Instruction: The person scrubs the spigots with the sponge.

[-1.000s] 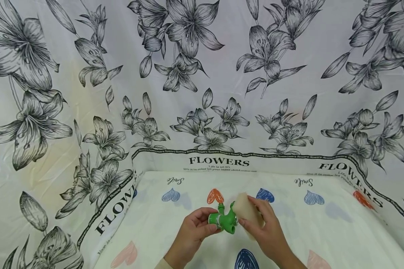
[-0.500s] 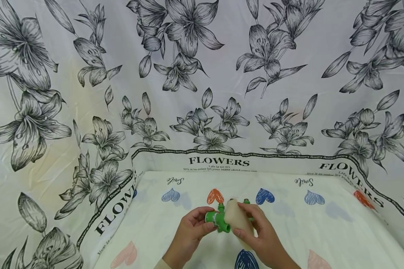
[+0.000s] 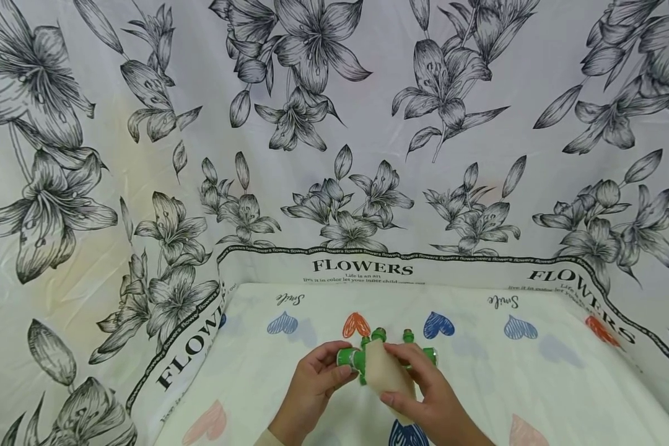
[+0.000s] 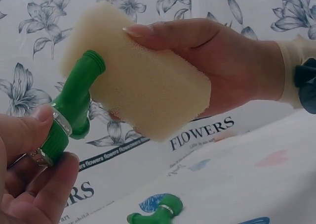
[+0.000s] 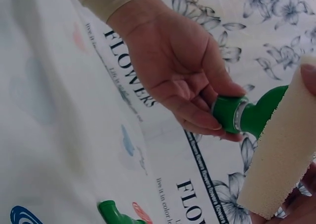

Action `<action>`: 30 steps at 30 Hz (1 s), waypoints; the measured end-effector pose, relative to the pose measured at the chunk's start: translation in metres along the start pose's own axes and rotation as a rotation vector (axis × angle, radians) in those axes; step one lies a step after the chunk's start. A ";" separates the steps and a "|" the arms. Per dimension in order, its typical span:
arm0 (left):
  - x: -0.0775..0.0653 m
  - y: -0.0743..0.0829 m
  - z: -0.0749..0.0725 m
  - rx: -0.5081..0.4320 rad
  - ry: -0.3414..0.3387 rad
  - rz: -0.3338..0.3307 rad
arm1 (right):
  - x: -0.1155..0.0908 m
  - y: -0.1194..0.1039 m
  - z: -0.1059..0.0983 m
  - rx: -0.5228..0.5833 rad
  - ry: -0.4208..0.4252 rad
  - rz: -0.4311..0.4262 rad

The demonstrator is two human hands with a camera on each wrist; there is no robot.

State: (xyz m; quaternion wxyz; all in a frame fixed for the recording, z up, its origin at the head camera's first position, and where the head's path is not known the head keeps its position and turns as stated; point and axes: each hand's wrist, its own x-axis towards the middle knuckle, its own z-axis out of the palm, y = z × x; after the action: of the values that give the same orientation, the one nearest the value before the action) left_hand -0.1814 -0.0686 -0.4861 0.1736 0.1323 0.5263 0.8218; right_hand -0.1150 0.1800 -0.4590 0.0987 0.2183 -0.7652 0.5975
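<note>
1. The left hand [image 3: 314,385] pinches the collared end of a green pipe fitting [image 4: 77,98], raised above the cloth [image 3: 290,378]; this grip at one end could let the fitting twist under a push.
2. A beige sponge block [image 4: 140,85] overlaps the fitting's other end; contact is hard to confirm, but off-centre pressure could slide it off.
3. The right hand [image 3: 433,391] grips the sponge block; squeezing unevenly could fold it.
4. Another green fitting [image 4: 160,211] lies beyond, liable to be knocked if that hand drops.

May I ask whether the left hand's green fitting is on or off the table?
Off: in the left wrist view, the left hand holds the green fitting aloft above the table.
</note>
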 end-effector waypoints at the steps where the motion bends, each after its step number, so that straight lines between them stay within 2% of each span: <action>1: 0.000 0.000 0.000 -0.002 0.005 -0.003 | 0.000 0.000 0.000 -0.001 0.002 0.009; 7: -0.001 0.000 0.000 -0.001 0.022 -0.013 | 0.001 0.003 0.000 -0.003 0.020 0.034; 12: -0.002 0.001 0.000 0.003 0.010 -0.021 | 0.002 0.006 -0.001 -0.015 0.047 0.038; 18: -0.005 0.001 0.004 -0.006 -0.026 -0.003 | 0.003 0.010 -0.004 -0.119 0.130 0.083; 22: -0.005 0.001 0.005 -0.008 -0.036 -0.003 | 0.004 0.012 -0.005 -0.164 0.154 0.133; 25: -0.006 0.000 0.005 -0.010 -0.044 -0.004 | 0.005 0.016 -0.006 -0.219 0.179 0.122; 30: -0.008 0.002 0.008 -0.011 -0.063 -0.027 | 0.007 0.023 -0.009 -0.276 0.286 0.144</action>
State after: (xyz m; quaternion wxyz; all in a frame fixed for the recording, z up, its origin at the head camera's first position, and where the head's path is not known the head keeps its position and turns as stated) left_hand -0.1713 -0.0656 -0.4813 0.2016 0.1499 0.5180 0.8177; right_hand -0.1321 0.1912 -0.4737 0.1924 0.0606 -0.8315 0.5176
